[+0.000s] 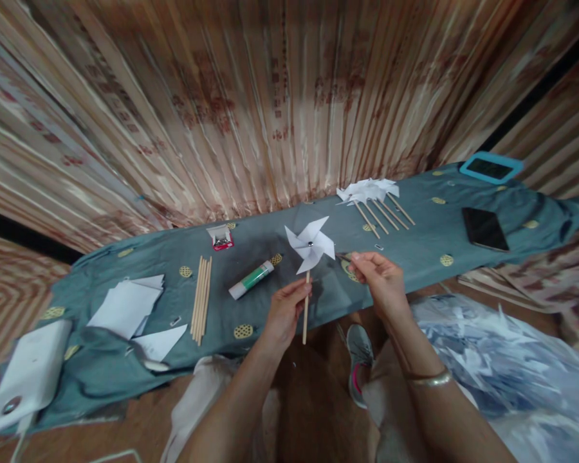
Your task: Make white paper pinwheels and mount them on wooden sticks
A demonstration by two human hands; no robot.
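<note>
A white paper pinwheel (321,244) stands upright on a thin wooden stick, with a dark pin head at its centre. My left hand (287,310) pinches the stick below the paper blades. To the right of the pinwheel, my right hand (380,273) is closed with thumb and fingertips together. A small, thin, dark thing shows at its fingertips, too small to name. Left of the pinwheel lies a glue stick (255,279) with a green label. Behind it sits a small open red-and-white box (220,238) holding shiny metal pins.
Finished-looking pinwheels (369,191) lie at the back right. Several wooden sticks (201,299), white paper sheets (125,305) and a white device with a cable (31,373) are at left. A dark tablet (485,229) and blue-framed device (491,167) lie right. A plastic bag (506,360) stands below.
</note>
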